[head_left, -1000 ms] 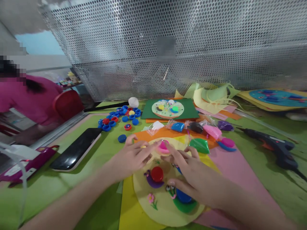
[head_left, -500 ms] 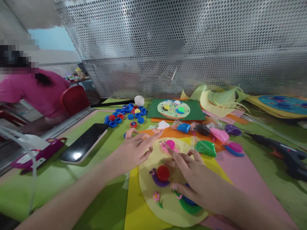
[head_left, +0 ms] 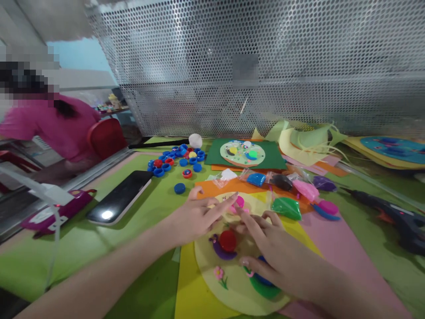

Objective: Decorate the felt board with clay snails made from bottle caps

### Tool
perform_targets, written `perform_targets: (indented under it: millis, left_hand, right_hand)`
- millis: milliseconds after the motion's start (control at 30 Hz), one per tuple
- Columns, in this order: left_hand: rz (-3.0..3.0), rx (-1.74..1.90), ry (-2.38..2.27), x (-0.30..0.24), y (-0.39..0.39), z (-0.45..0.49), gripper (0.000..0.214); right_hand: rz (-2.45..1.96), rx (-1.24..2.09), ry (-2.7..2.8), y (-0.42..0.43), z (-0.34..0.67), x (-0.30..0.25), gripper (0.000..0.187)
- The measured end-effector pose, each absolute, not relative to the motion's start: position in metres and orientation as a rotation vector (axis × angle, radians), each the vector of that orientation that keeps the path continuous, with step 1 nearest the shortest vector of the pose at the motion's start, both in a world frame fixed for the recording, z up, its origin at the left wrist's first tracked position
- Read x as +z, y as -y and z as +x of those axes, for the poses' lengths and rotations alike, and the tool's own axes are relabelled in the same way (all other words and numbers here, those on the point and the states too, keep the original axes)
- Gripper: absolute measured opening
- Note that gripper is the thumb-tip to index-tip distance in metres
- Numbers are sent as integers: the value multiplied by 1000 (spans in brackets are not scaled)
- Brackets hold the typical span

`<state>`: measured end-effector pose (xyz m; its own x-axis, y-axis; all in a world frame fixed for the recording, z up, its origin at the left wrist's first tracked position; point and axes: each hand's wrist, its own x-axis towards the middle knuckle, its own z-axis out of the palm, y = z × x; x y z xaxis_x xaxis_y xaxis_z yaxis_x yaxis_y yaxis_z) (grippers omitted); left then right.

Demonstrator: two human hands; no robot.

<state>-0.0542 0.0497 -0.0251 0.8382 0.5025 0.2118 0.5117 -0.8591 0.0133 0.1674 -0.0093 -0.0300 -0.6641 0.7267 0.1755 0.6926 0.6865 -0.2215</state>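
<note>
A pale yellow foam disc [head_left: 232,288] lies in front of me on yellow and pink sheets. It carries a purple snail with a red cap [head_left: 227,240], a green snail with a blue cap [head_left: 264,283], a small pink flower [head_left: 218,272] and a pink cap snail [head_left: 238,203] at its far edge. My left hand [head_left: 195,217] lies on the disc's left edge, fingers stretched toward the pink cap. My right hand [head_left: 277,254] rests flat over the disc, fingers spread, fingertips close to the pink cap. Neither hand holds anything.
A black phone [head_left: 121,201] lies to the left, beside a magenta device [head_left: 56,210]. Several blue and red bottle caps [head_left: 175,159] sit behind. Bags of coloured clay [head_left: 285,207] line the disc's far side. A glue gun [head_left: 396,212] lies right. A person in pink sits far left.
The view has shifted slightly. My left hand's fingers have drawn closer to the pink cap; my right hand stays spread on the disc.
</note>
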Motion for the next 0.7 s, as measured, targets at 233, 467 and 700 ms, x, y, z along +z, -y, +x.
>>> perform_targets:
  millis: [233,467,700]
  left_hand:
    - [-2910,-326,738,-24,-44,-57,67]
    - [-2881,-228,679,-18,-42,-62,69]
    - [-2811,-161,693,-24,-44,-63,66]
  right_hand:
    - [-1139,123,2656,8,171,-33,70]
    - [-1132,198,2620,9,173,-32,73]
    - [-1153,292,2622,10,174,-32,74]
